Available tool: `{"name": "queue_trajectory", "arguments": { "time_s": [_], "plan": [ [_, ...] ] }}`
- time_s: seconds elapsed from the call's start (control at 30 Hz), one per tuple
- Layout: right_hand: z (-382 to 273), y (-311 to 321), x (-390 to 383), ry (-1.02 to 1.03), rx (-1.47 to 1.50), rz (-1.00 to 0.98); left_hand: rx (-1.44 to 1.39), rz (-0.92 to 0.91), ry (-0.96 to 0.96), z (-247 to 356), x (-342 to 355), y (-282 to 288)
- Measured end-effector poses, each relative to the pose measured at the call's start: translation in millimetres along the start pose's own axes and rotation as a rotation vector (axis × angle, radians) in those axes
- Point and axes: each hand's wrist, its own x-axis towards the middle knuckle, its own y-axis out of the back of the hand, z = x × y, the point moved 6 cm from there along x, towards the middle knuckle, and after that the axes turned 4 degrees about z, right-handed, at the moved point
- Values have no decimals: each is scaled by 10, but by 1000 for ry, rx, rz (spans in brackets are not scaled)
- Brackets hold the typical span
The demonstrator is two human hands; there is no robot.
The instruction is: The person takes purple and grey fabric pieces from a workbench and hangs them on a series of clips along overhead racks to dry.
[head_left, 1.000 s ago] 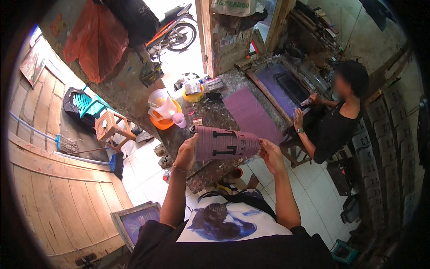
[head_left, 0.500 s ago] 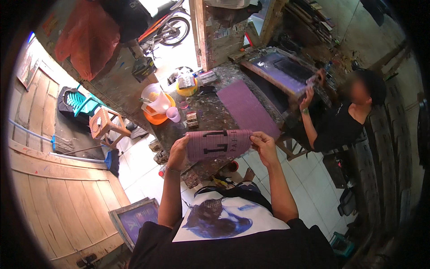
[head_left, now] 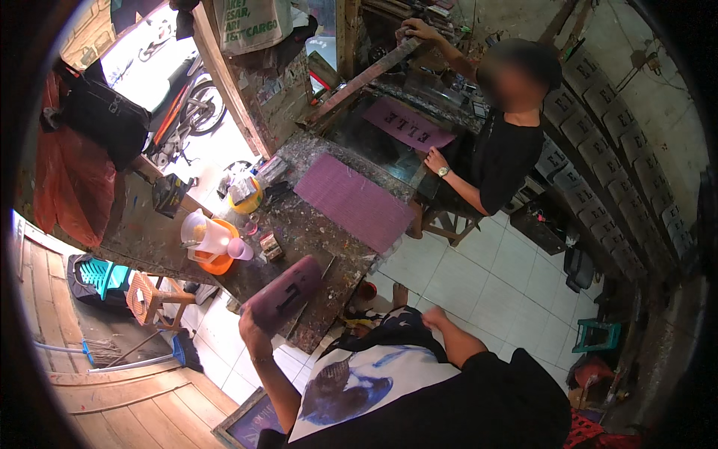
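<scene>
My left hand (head_left: 256, 338) is closed on the lower end of a purple sheet with black lettering (head_left: 288, 295), which curls over the table's near edge. My right hand (head_left: 434, 318) hangs low in front of my body, apart from the sheet; its fingers are mostly hidden and nothing shows in it. A plain purple woven sheet (head_left: 355, 202) lies flat on the table. Beyond it another lettered purple sheet (head_left: 407, 123) rests on a dark glossy surface, with a co-worker's hand (head_left: 435, 159) at its edge.
The co-worker (head_left: 516, 127) holds up a long wooden frame (head_left: 366, 81) with the other hand. On the paint-stained table (head_left: 318, 247) stand a white jug (head_left: 206, 232), an orange bowl (head_left: 217, 258) and a pink cup (head_left: 239, 249). Several lettered sheets (head_left: 591, 135) hang at the right.
My right hand has let go of the lettered sheet and dropped toward my body. My left hand has carried the sheet left. The co-worker's frame is now raised, showing a lettered sheet. My view has turned right.
</scene>
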Motion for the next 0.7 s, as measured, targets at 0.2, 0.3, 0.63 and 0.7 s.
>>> {"name": "queue_trajectory", "arguments": {
  "time_s": [0.2,0.3,0.63,0.7],
  "plan": [
    [291,232,-980,-358,479,-3,-590,185,198,-103,-185,211],
    [996,-403,241,101,106,152,-652,174,250,-16,-147,51],
    [-879,1094,682,142,901,-118,-785,218,270,125,-259,-199],
    [-1088,1270,862,206,579,115,-763,271,262,162,-338,-195]
  ]
}}
